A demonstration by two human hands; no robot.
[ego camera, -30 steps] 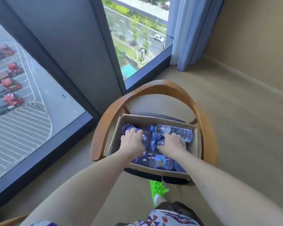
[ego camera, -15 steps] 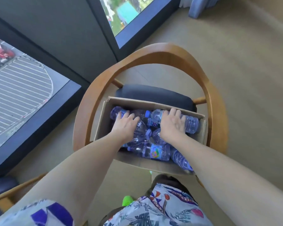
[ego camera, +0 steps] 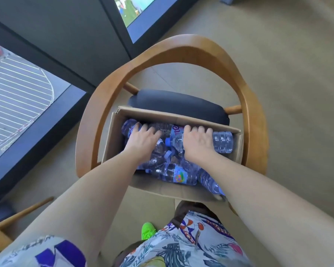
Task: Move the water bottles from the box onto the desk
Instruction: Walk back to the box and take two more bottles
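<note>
An open cardboard box (ego camera: pixel 181 191) sits on a wooden chair and holds several clear water bottles with blue caps lying on their sides. My left hand (ego camera: pixel 143 139) curls over a bottle (ego camera: pixel 128 126) at the box's far left. My right hand (ego camera: pixel 198 140) wraps its fingers over another bottle (ego camera: pixel 223 141) along the far wall, whose ribbed end sticks out to the right. A bottle with a colourful label (ego camera: pixel 174 175) lies near the front wall. No desk is in view.
The chair has a curved wooden backrest (ego camera: pixel 191 45) and a dark seat cushion (ego camera: pixel 177 104). Floor-to-ceiling windows (ego camera: pixel 17 89) run along the left. Beige carpet (ego camera: pixel 297 74) spreads to the right. Another chair's wooden arm (ego camera: pixel 17 212) shows at the lower left.
The view has tilted down and come closer to the box. Both hands have reached further to the box's far side and their fingers have curled over two bottles.
</note>
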